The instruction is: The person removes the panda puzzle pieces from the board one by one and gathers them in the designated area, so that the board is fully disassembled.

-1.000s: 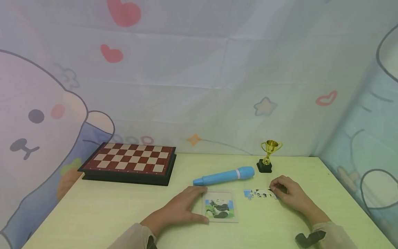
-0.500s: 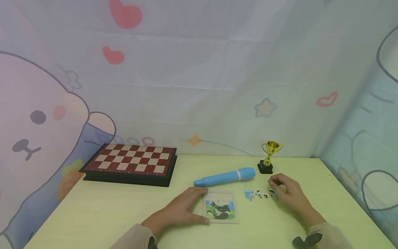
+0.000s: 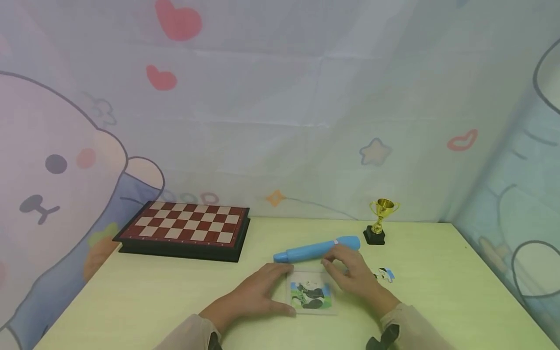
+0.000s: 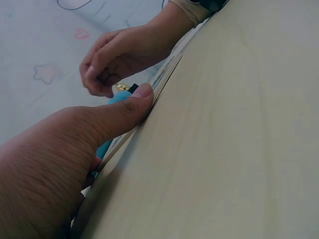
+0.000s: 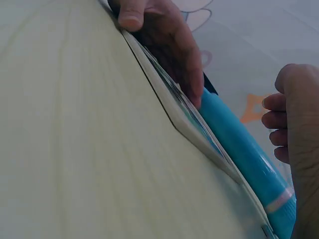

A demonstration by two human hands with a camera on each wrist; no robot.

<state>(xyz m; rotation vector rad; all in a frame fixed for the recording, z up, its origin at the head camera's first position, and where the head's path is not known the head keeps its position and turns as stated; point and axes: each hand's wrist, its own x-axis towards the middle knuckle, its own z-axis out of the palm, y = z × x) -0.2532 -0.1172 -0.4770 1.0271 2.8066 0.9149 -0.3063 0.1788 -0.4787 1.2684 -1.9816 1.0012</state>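
My left hand (image 3: 258, 291) holds the left side of a pale puzzle tray (image 3: 333, 306), thumb at the near edge and fingers toward the far edge. A panda picture (image 3: 310, 296) fills the tray's lower part. Above the tray's upper right corner hovers my right hand (image 3: 354, 274), fingers loosely curled; no puzzle piece shows between them in the head or left wrist views. Beside it lies a puzzle piece (image 3: 386, 274) in white, black and blue. The hand covers the spot where other loose pieces were seen.
A blue toy microphone (image 3: 302, 253) lies just behind the tray, close to both hands. A gold trophy cup (image 3: 377, 226) on a black base stands at the back right. The chessboard box (image 3: 183, 226) sits at the back left, before a printed cloth backdrop (image 3: 280, 97).
My right hand has moved left from the right end of the loose pieces to the tray's upper right corner, uncovering the rightmost piece. My left hand stays on the tray.
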